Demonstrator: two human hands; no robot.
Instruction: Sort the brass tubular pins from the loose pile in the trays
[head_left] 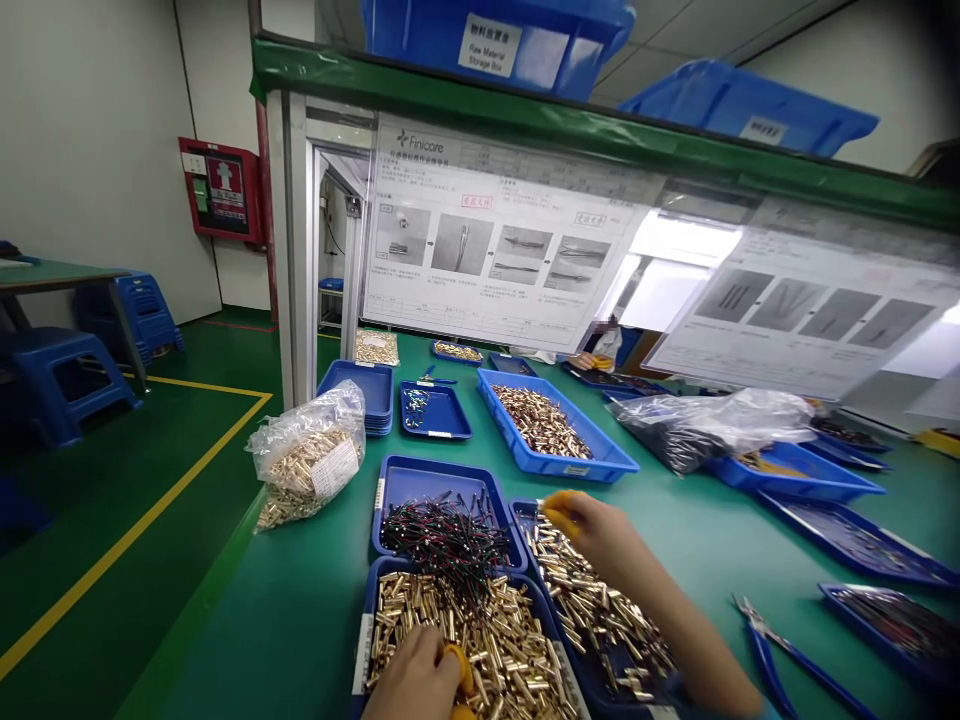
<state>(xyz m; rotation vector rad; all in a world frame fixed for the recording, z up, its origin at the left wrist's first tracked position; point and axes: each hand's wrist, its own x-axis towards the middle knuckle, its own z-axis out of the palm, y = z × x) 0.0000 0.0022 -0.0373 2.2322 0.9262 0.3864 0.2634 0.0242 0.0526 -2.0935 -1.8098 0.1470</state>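
Note:
My left hand (416, 675) is low over the front blue tray full of small brass-coloured metal tubes (517, 640). Its fingers are curled together, a yellow finger cot on one or more of them, and whatever they grip is hidden. My right hand (596, 535) is above the far end of the right tray of brass-coloured tubes (577, 590). Thumb and finger are pinched in yellow covers; anything between them is too small to make out. Thin black and red wires (450, 530) lie in the tray behind, some spilling over the front tray's tubes.
A plastic bag of tubes (311, 465) stands at the left edge. Behind are a blue bin of coppery pieces (540, 420) and a small tray (450, 420). Blue-handled pliers (780, 640) lie at right. Instruction sheets (495, 240) hang ahead. Another person's hand (581, 362) shows far back.

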